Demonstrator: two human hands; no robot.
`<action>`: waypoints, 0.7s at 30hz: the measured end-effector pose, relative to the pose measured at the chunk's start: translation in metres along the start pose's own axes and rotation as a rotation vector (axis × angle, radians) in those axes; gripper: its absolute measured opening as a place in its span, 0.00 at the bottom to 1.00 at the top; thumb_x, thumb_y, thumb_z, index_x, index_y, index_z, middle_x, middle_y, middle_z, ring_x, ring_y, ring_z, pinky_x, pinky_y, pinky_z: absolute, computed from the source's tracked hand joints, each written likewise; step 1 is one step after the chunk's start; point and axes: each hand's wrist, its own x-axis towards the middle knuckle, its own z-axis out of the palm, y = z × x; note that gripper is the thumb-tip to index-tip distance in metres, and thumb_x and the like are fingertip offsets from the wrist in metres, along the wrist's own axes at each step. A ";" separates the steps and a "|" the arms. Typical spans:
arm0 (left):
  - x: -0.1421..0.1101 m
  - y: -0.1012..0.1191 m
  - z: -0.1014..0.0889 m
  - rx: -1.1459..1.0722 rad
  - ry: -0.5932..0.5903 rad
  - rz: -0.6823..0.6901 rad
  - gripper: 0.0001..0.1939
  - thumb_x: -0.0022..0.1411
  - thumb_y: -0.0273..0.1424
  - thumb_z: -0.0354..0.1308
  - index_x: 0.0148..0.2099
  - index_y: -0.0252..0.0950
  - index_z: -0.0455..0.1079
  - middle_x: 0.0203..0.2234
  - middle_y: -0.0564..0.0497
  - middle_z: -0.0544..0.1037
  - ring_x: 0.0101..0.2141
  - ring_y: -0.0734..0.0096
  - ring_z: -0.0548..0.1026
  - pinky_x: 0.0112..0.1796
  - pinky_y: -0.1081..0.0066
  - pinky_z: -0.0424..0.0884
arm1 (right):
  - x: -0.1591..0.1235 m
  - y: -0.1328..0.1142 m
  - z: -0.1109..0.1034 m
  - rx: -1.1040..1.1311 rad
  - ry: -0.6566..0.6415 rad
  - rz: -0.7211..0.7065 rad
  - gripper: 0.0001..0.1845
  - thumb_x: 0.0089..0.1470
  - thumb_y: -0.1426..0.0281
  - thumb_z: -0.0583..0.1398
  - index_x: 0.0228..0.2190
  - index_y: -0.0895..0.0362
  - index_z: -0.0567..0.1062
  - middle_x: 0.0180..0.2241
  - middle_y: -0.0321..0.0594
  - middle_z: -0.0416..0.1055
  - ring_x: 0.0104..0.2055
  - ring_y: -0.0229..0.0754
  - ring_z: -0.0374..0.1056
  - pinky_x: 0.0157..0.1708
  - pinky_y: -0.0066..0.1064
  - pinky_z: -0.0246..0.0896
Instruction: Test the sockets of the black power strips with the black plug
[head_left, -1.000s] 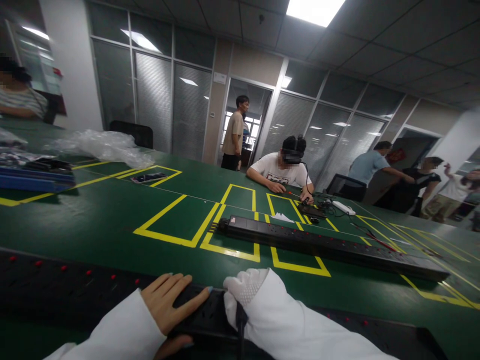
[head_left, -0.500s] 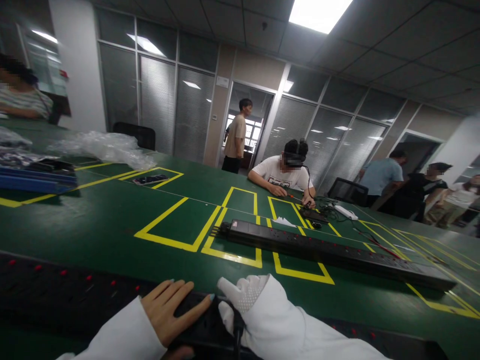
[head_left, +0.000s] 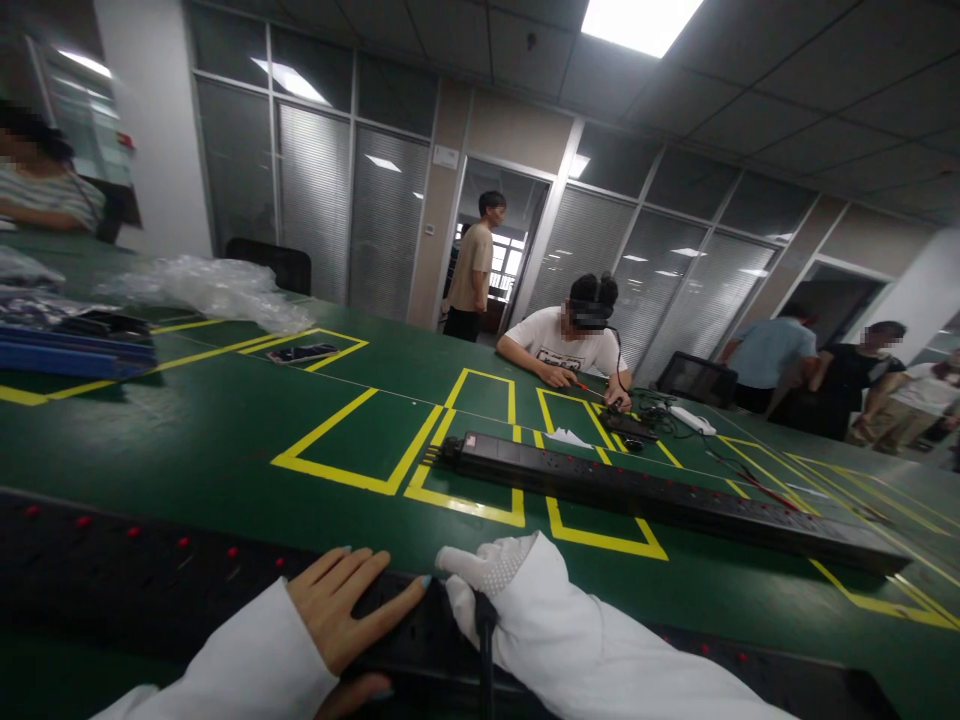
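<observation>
A long black power strip [head_left: 172,570] with red switches lies along the near table edge. My left hand [head_left: 349,605], bare, straddles it, fingers spread over the far edge and thumb along the near side. Just right of it, my right hand [head_left: 491,580], in a white dotted glove, is closed at the strip's top around a black plug, mostly hidden by the fingers. Its thick black cable [head_left: 487,660] hangs down toward me. Farther back lies a second black power strip [head_left: 637,490], its pronged plug end [head_left: 442,452] pointing left.
The green table [head_left: 337,430] carries yellow tape outlines. Across it, a seated person [head_left: 577,340] holds a red-handled tool over black parts and cables. Clear plastic wrap [head_left: 210,290], a phone [head_left: 304,354] and a blue tray [head_left: 75,352] are at left; a white strip [head_left: 691,420] is at right.
Both hands keep their places on the near strip. The right hand has shifted slightly up in view, and more of the black cable shows below it. People at far right have moved a little.
</observation>
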 end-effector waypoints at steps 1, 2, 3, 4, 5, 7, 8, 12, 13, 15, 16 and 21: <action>-0.001 0.000 0.001 0.000 0.003 0.002 0.38 0.50 0.39 0.64 0.63 0.49 0.57 0.51 0.37 0.72 0.49 0.46 0.72 0.48 0.50 0.66 | 0.000 0.001 0.001 0.016 0.007 0.002 0.13 0.49 0.60 0.52 0.37 0.38 0.72 0.18 0.31 0.68 0.19 0.40 0.62 0.22 0.32 0.32; -0.001 -0.001 0.002 0.001 0.008 0.003 0.38 0.50 0.39 0.64 0.63 0.49 0.57 0.51 0.37 0.72 0.49 0.46 0.72 0.48 0.50 0.66 | 0.000 0.002 0.001 0.031 0.012 0.001 0.13 0.48 0.61 0.52 0.36 0.39 0.72 0.18 0.31 0.67 0.18 0.39 0.61 0.21 0.32 0.32; -0.001 -0.001 0.002 0.000 0.013 0.001 0.39 0.50 0.38 0.64 0.63 0.49 0.56 0.52 0.38 0.72 0.49 0.46 0.72 0.49 0.50 0.66 | 0.000 0.003 0.002 0.044 0.012 -0.005 0.13 0.48 0.61 0.52 0.36 0.39 0.72 0.18 0.31 0.67 0.18 0.39 0.59 0.21 0.32 0.32; -0.002 -0.001 0.003 -0.001 0.017 0.000 0.39 0.49 0.38 0.64 0.63 0.49 0.56 0.52 0.39 0.72 0.50 0.46 0.72 0.49 0.50 0.65 | 0.000 0.004 0.003 0.053 0.010 -0.014 0.13 0.48 0.61 0.52 0.35 0.39 0.72 0.17 0.30 0.66 0.17 0.39 0.58 0.21 0.32 0.32; -0.002 -0.001 0.003 -0.002 0.019 0.002 0.40 0.49 0.37 0.64 0.63 0.49 0.56 0.52 0.39 0.72 0.50 0.47 0.71 0.49 0.50 0.65 | 0.001 0.005 0.004 0.062 0.005 -0.026 0.12 0.48 0.61 0.51 0.34 0.38 0.72 0.17 0.30 0.65 0.17 0.39 0.57 0.21 0.32 0.32; -0.002 -0.001 0.002 0.001 0.014 0.010 0.41 0.48 0.38 0.65 0.64 0.49 0.55 0.52 0.38 0.72 0.50 0.46 0.71 0.49 0.50 0.65 | 0.001 0.006 0.007 0.075 0.003 -0.045 0.12 0.49 0.61 0.51 0.33 0.39 0.72 0.18 0.29 0.64 0.18 0.39 0.56 0.21 0.32 0.33; -0.002 -0.001 0.001 0.004 0.009 0.015 0.41 0.48 0.39 0.65 0.64 0.48 0.55 0.52 0.38 0.72 0.50 0.46 0.72 0.49 0.50 0.66 | 0.000 0.006 0.009 0.079 0.006 -0.041 0.12 0.49 0.61 0.50 0.33 0.39 0.72 0.18 0.30 0.64 0.19 0.39 0.56 0.22 0.32 0.33; -0.001 -0.001 0.002 0.011 0.012 0.023 0.40 0.49 0.41 0.65 0.63 0.48 0.56 0.52 0.36 0.72 0.50 0.46 0.72 0.48 0.50 0.66 | -0.003 0.003 0.010 0.102 0.059 -0.005 0.14 0.50 0.63 0.50 0.36 0.41 0.73 0.18 0.31 0.64 0.19 0.40 0.56 0.23 0.33 0.33; -0.001 -0.001 0.002 0.007 0.019 0.023 0.40 0.49 0.41 0.65 0.63 0.47 0.57 0.51 0.36 0.72 0.49 0.45 0.72 0.48 0.49 0.66 | -0.004 0.002 0.008 0.100 0.075 -0.009 0.13 0.50 0.63 0.51 0.36 0.41 0.72 0.17 0.32 0.63 0.19 0.39 0.55 0.23 0.33 0.33; -0.002 -0.001 0.003 -0.001 0.027 0.019 0.41 0.48 0.40 0.66 0.63 0.47 0.57 0.51 0.35 0.72 0.49 0.45 0.72 0.48 0.49 0.66 | -0.005 0.002 -0.002 0.088 0.063 -0.058 0.13 0.51 0.62 0.50 0.36 0.43 0.72 0.18 0.31 0.62 0.18 0.38 0.53 0.23 0.32 0.33; -0.002 -0.001 0.004 -0.004 0.027 0.017 0.41 0.48 0.40 0.66 0.63 0.47 0.57 0.51 0.36 0.72 0.49 0.45 0.72 0.48 0.49 0.66 | -0.004 0.002 -0.008 0.079 0.039 -0.090 0.13 0.52 0.62 0.50 0.37 0.43 0.71 0.18 0.31 0.62 0.19 0.38 0.53 0.22 0.33 0.33; -0.003 0.000 0.002 0.004 0.026 0.003 0.40 0.49 0.42 0.65 0.63 0.48 0.57 0.51 0.38 0.72 0.49 0.46 0.72 0.48 0.50 0.66 | 0.000 0.007 -0.041 0.036 -0.092 -0.242 0.16 0.57 0.61 0.48 0.45 0.45 0.69 0.22 0.31 0.67 0.21 0.39 0.60 0.21 0.33 0.38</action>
